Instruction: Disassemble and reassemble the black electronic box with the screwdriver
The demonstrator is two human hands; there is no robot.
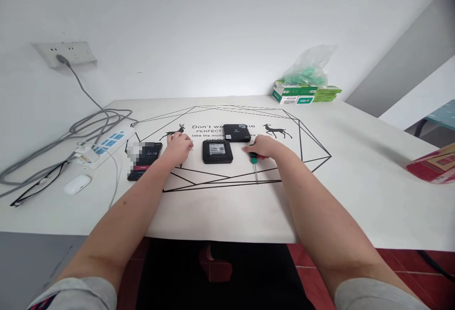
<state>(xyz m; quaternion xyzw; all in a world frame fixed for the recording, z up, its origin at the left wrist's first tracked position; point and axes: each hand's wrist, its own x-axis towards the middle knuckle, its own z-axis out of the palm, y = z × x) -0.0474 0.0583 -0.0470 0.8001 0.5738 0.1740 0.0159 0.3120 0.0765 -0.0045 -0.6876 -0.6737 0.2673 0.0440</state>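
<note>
Green-and-white boxes (295, 91) beneath plastic bag (311, 66)

White table (220, 210), printed with black lines, lettering, deer. Between left fingers (186, 142) and right fingers (246, 149): black case (217, 152) with white label; beyond it, flat black box (236, 132). At right fingers: screwdriver (253, 160), contact with table unclear. Left of left fingers: phone (152, 152), small white case (77, 184), glasses (39, 183), power strip (114, 143), grey cable (85, 125). Far beyond right fingers: green-and-white boxes (294, 93). Well right of them: red package (432, 165).

R hand (265, 147) grips screwdriver (253, 160); L hand (178, 146), fingers curled, nr. phone (152, 153). Table (220, 213): blk. case (217, 159) w/ wht. label (216, 148) betw. hands.
</note>
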